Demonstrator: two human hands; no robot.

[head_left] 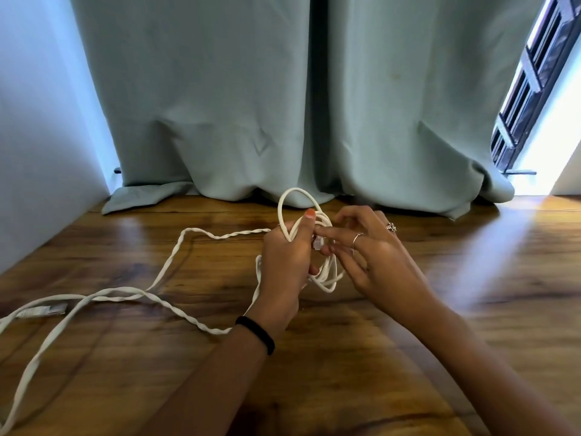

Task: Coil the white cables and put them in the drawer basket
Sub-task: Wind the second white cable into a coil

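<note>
White cables (176,265), thin round plastic-sheathed cords twisted together along their loose run, are partly gathered into a small coil (317,234) held above the middle of the brown wooden worktop (408,357). Left hand (287,262) grips that coil, fingers curled round the bundled loops and thumb pressed along the top. Right hand (374,256), at three o'clock from the left, is loosely curled, its fingertips pinching a clear plastic plug (317,243) at the cable's end against the loops.

From the coil, the loose twisted length runs out toward nine o'clock and on to seven o'clock, where a second plug (42,310) lies on the wood. A grey-green curtain (283,105) hangs at twelve o'clock. No drawer basket shows.

To coil well, I would keep the left grip firm, feed each new loop at matching size, and untwist the paired strands while drawing them in, so nothing kinks or springs loose.
</note>
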